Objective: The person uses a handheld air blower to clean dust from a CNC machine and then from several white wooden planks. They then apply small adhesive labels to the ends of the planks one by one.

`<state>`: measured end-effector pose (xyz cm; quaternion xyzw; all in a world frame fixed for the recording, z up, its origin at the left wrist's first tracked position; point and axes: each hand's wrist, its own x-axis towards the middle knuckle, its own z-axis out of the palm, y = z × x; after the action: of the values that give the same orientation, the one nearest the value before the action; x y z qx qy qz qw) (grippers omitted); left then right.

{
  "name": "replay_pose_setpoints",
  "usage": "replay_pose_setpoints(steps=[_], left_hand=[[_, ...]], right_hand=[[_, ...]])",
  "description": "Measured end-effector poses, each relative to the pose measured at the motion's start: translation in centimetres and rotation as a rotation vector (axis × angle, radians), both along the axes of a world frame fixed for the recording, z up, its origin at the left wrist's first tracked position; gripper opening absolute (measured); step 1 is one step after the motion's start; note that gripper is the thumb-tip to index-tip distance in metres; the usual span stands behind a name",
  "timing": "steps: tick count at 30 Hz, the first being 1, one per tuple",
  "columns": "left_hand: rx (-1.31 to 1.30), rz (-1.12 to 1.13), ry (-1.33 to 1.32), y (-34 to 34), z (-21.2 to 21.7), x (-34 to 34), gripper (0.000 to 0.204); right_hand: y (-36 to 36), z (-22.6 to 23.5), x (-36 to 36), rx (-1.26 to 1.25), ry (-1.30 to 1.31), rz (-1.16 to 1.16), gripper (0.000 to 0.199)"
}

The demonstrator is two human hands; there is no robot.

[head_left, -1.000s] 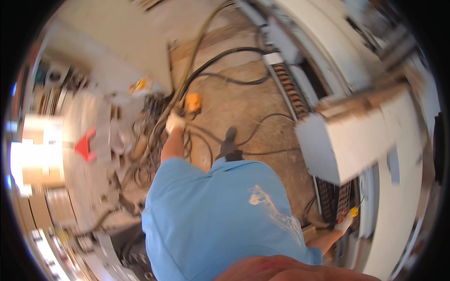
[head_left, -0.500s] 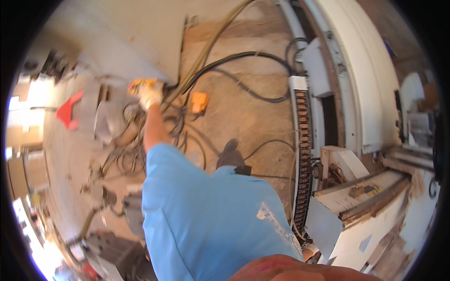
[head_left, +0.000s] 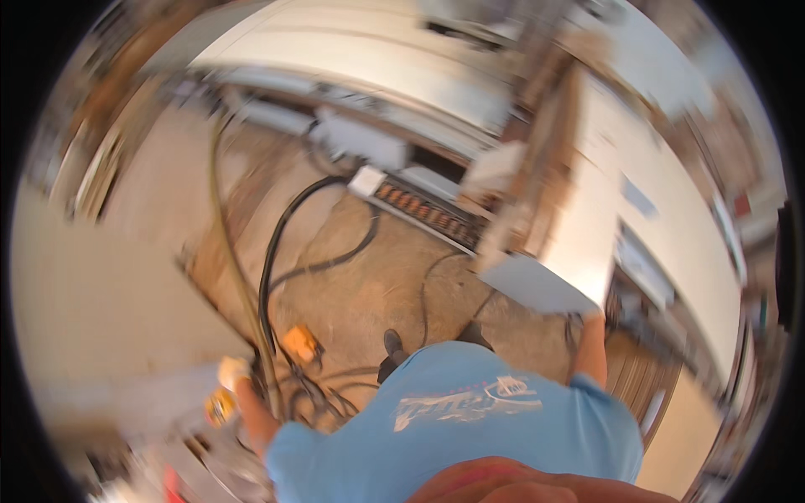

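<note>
A small yellow object (head_left: 220,407) with dark marks lies just beside the left hand (head_left: 233,374), at the lower left over a pale surface (head_left: 109,335). It looks compact, but blur hides its long axis and which way it points. On the other side, a white box (head_left: 541,289) turns its grey end toward the person, its long axis running away toward the top of the view.

The left arm reaches out from the body to the left, and its gloved hand is too blurred to tell whether the fingers are spread, pressed together or pinching anything. The right forearm (head_left: 590,352) points forward, the wrist at the box's near lower corner; the right hand is hidden there, so its grip cannot be told.

Near the left hand are a greenish hose (head_left: 238,272) and an orange pedal (head_left: 299,343).
</note>
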<state>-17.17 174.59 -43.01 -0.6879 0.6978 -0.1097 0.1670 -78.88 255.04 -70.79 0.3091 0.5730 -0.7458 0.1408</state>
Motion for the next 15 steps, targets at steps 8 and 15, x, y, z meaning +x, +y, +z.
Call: replay_pose_setpoints(steps=[8, 15], left_hand=[[0.766, -0.992, 0.634, 48.0, -24.2, -47.8, 0.064], [1.242, -1.272, 0.219, 74.1, -34.0, -61.9, 0.048]], right_hand=[[7.0, -6.0, -13.4, -0.407, -0.054, -0.134, 0.013], [31.9, -12.5, -23.0, -0.326, 0.108, -0.275, 0.009]])
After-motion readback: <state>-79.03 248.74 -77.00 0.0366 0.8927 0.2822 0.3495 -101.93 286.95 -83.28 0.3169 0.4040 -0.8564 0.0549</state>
